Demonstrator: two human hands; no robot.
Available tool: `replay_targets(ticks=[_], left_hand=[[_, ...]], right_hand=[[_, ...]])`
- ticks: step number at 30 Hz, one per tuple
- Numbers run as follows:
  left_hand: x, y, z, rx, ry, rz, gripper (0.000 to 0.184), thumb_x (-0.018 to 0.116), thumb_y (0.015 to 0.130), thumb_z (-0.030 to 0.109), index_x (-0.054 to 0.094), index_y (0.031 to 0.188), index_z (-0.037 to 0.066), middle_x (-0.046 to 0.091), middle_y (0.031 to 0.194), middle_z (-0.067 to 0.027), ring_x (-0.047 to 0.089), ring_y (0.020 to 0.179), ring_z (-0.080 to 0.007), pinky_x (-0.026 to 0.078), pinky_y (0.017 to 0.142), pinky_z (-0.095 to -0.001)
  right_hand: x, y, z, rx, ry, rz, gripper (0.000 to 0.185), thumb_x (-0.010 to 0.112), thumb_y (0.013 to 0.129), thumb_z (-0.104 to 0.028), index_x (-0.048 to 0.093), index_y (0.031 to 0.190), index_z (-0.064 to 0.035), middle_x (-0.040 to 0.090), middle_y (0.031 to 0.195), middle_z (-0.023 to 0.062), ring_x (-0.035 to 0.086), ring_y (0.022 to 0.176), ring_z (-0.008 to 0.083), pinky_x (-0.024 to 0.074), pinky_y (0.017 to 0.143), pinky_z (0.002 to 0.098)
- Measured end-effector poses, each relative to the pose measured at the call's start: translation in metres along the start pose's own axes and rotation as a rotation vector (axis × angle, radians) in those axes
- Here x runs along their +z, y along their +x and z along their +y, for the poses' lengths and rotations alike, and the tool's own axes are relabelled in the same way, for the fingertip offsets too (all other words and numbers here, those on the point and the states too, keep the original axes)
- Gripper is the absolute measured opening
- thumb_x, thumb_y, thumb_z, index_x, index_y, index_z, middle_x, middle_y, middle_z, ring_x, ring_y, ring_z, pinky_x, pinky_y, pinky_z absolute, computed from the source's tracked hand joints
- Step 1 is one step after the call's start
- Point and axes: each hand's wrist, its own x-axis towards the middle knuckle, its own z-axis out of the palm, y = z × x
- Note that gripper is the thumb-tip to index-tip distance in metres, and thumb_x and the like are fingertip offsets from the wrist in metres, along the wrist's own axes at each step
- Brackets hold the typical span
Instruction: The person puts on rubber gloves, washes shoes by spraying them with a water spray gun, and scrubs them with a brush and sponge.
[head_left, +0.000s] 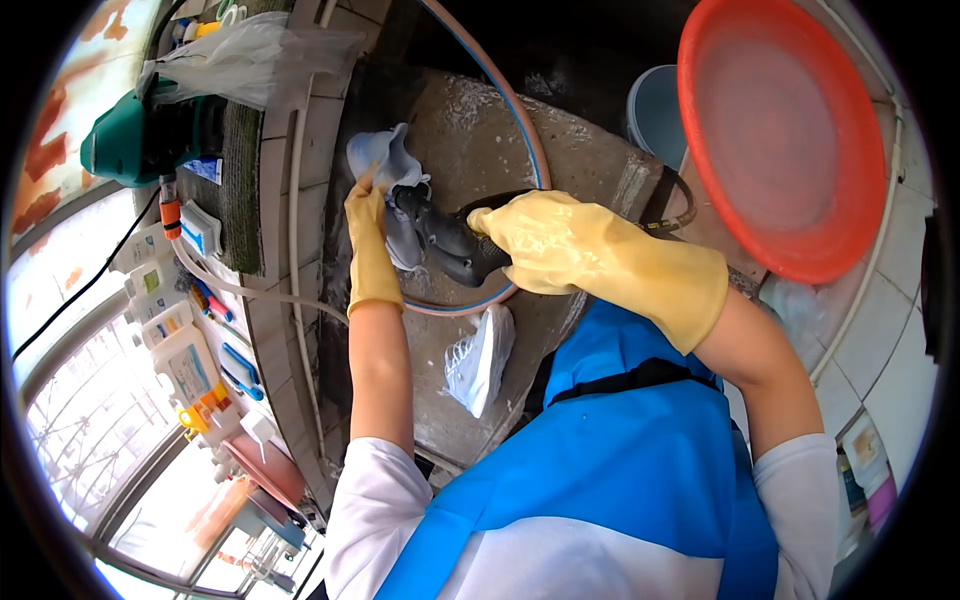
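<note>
My right hand (pixel 545 240), in a long yellow rubber glove, is wrapped around a black handheld power tool (pixel 440 235) with a cord at its back. The tool's front end meets a pale blue-white shoe (pixel 385 155) on the brown stone slab (pixel 460 110). My left hand (pixel 368 205), gloved the same way, grips this shoe from its near side. Part of the shoe is hidden behind the tool. Closer to my body, a second pale sneaker (pixel 480 362) with white laces lies on its side on the slab.
A striped hose (pixel 505 95) loops over the slab around the work. A big red basin (pixel 690 110) and a bluish bucket (pixel 652 105) stand at the right. On the left ledge are a green machine (pixel 115 140), several bottles (pixel 185 365) and a blue brush (pixel 240 370).
</note>
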Motion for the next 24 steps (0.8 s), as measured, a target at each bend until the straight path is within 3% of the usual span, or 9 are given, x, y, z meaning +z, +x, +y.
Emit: replay_targets(ticks=[2,8,10,14,16,20,21,24], left_hand=[[-0.001,0.002,-0.002,-0.018,0.048,-0.023,0.045,0.069,0.088,0.006,0.07,0.133,0.01,0.073,0.119,-0.0097,0.065,0.111,-0.0201,0.048,0.099,-0.0321],[-0.005,0.002,-0.003,-0.067,0.005,0.006,0.043,0.067,0.086,0.005,0.074,0.127,0.014,0.075,0.111,-0.0082,0.065,0.101,-0.0175,0.05,0.092,-0.032],[-0.004,-0.003,0.001,-0.003,-0.011,0.009,0.039,0.069,0.092,0.016,0.072,0.131,0.011,0.075,0.112,-0.0061,0.066,0.101,-0.0135,0.05,0.091,-0.0307],[-0.006,0.003,-0.007,-0.072,0.08,0.066,0.036,0.071,0.09,0.008,0.074,0.126,0.009,0.075,0.112,-0.0058,0.065,0.1,-0.0146,0.049,0.093,-0.0291],[-0.009,0.002,-0.009,0.013,-0.233,-0.041,0.039,0.074,0.092,0.015,0.071,0.129,0.005,0.074,0.116,-0.005,0.066,0.105,-0.0152,0.048,0.097,-0.0304],[-0.01,-0.01,0.008,-0.007,-0.082,-0.002,0.036,0.072,0.093,0.013,0.072,0.127,0.004,0.073,0.114,-0.0056,0.065,0.102,-0.0149,0.048,0.096,-0.03],[-0.012,-0.008,0.006,-0.007,-0.084,0.002,0.036,0.072,0.093,0.013,0.072,0.127,0.004,0.073,0.114,-0.0056,0.065,0.102,-0.0149,0.048,0.096,-0.03],[-0.019,0.002,-0.012,0.021,-0.153,-0.01,0.034,0.072,0.093,0.013,0.072,0.125,0.003,0.073,0.113,-0.0058,0.065,0.102,-0.0153,0.048,0.095,-0.0303]], right_hand=[[-0.015,-0.002,-0.003,0.158,0.122,-0.071,0.055,0.07,0.087,-0.012,0.054,0.139,-0.0084,0.073,0.106,0.021,0.069,0.104,0.0396,0.0539,0.091,0.0483],[-0.008,-0.002,0.004,0.099,0.096,-0.062,0.054,0.069,0.087,-0.012,0.053,0.139,-0.0074,0.072,0.111,0.0208,0.069,0.104,0.0403,0.0552,0.09,0.0469],[-0.01,-0.001,0.006,0.069,0.08,-0.04,0.055,0.068,0.087,-0.012,0.054,0.139,-0.0086,0.071,0.112,0.022,0.068,0.105,0.0407,0.0546,0.091,0.0477],[-0.021,-0.003,0.001,0.112,0.185,-0.07,0.051,0.066,0.086,-0.012,0.056,0.136,-0.0075,0.071,0.11,0.0242,0.068,0.106,0.0414,0.0537,0.093,0.0491],[-0.023,0.005,0.014,0.185,0.236,0.009,0.051,0.064,0.086,-0.013,0.056,0.136,-0.0058,0.071,0.11,0.025,0.067,0.107,0.0413,0.0536,0.093,0.0488],[-0.019,0.011,0.025,0.129,0.077,0.098,0.051,0.063,0.086,-0.013,0.055,0.135,-0.0016,0.071,0.11,0.0253,0.068,0.107,0.0409,0.054,0.093,0.0483],[-0.019,0.009,0.024,0.196,0.199,0.041,0.052,0.064,0.086,-0.013,0.055,0.136,-0.0016,0.071,0.109,0.0259,0.068,0.105,0.0413,0.0542,0.092,0.0481],[0.004,0.009,0.014,0.006,-0.095,-0.021,0.056,0.066,0.087,-0.015,0.05,0.139,-0.0028,0.071,0.102,0.0242,0.07,0.102,0.0409,0.0551,0.089,0.0484]])
